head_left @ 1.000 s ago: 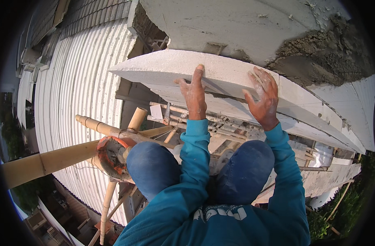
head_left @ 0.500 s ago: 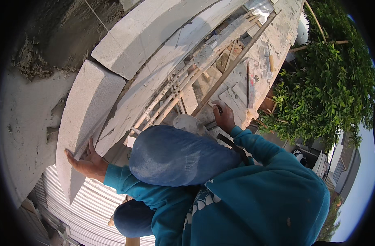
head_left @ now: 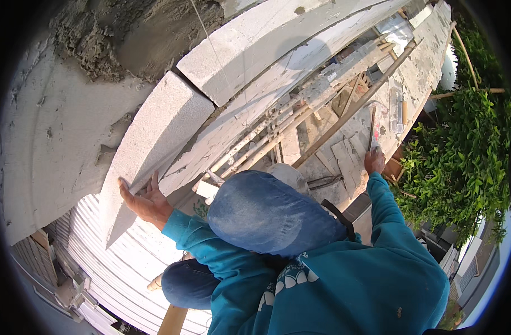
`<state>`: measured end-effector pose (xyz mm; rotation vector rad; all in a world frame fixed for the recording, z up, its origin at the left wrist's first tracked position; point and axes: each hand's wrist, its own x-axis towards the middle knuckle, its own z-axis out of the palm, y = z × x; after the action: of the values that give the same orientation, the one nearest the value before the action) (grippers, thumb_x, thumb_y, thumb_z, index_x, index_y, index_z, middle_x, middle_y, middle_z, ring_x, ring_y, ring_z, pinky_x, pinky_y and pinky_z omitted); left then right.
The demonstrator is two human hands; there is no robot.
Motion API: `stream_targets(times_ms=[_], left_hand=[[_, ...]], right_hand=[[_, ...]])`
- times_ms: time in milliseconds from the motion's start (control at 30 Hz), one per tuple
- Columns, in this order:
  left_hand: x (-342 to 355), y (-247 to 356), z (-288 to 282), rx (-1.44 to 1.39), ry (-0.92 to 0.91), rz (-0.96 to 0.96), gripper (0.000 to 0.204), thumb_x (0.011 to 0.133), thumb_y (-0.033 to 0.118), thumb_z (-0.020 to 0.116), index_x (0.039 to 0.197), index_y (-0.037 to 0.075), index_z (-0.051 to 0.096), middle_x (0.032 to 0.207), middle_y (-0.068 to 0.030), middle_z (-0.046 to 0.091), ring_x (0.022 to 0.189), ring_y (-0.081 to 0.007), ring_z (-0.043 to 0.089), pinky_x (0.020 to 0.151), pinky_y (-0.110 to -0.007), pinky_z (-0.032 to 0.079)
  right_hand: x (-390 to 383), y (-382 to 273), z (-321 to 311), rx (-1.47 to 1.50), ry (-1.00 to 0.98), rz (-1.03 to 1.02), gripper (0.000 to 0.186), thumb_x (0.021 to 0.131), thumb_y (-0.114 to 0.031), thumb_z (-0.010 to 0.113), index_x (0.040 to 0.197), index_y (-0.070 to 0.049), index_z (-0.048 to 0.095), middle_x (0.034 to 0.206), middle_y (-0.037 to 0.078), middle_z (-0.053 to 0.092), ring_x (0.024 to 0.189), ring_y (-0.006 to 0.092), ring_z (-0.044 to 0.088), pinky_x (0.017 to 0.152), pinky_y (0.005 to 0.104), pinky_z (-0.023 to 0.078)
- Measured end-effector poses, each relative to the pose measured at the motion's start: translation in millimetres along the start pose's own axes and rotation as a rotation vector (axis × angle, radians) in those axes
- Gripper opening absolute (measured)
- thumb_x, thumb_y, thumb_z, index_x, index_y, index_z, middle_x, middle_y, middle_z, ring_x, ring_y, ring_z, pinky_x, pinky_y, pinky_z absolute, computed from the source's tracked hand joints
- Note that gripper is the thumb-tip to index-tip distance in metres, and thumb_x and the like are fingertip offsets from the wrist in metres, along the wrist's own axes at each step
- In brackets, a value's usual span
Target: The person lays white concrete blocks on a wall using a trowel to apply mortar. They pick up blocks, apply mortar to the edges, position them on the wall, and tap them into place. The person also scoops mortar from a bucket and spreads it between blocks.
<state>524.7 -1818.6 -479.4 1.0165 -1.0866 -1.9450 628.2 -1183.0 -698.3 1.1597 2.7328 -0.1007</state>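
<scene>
My left hand (head_left: pixel 146 205) is at the lower end of a pale lightweight concrete block (head_left: pixel 155 125). Its thumb rests on one face, the fingers on the adjoining side, gripping the edge between them. The block sits end to end with another pale block (head_left: pixel 238 50), a narrow dark gap between them. My right hand (head_left: pixel 375 161) reaches out over the planks, its fingers curled at the near end of a long narrow tool (head_left: pixel 372 127). The hand hides that end, so its exact kind is unclear. Beside the tool lies a plastering trowel (head_left: pixel 399 110) with a wooden handle.
Wet grey mortar (head_left: pixel 99 50) covers the surface beyond the blocks. Poles (head_left: pixel 277 131) and mortar-stained planks (head_left: pixel 350 164) form the platform near my bent knee (head_left: pixel 272 215). A bucket (head_left: pixel 289 176) stands by the knee. Corrugated roofing (head_left: pixel 127 268) lies below; leafy branches (head_left: pixel 456 162) border the right.
My right hand has moved outward from near the bucket to the end of the narrow tool. The left hand stays on the block. The whole view has shifted.
</scene>
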Motion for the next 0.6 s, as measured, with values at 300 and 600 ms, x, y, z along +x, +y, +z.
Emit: stream_targets(times_ms=[300,600], left_hand=[[2,-5,-3,-0.064,0.024,-0.031,0.08,0.086,0.042,0.073,0.146,-0.001,0.042,0.154,-0.0208,0.028,0.137,-0.0536,0.03,0.103,-0.058,0.044],[1,-2,-1,-0.015,0.041,-0.046,0.08,0.085,0.042,0.073,0.143,-0.005,0.044,0.147,-0.023,0.035,0.13,-0.0516,0.04,0.102,-0.056,0.046]], right_hand=[[45,-21,-44,0.079,-0.015,0.192,0.057,0.073,-0.03,0.067,0.111,0.012,0.057,0.111,0.032,0.065,0.103,0.0455,0.064,0.093,0.051,0.049],[-59,-87,-91,0.634,0.081,-0.403,0.027,0.089,-0.021,0.065,0.089,0.005,0.06,0.076,0.016,0.064,0.066,0.0291,0.06,0.065,0.043,0.048]])
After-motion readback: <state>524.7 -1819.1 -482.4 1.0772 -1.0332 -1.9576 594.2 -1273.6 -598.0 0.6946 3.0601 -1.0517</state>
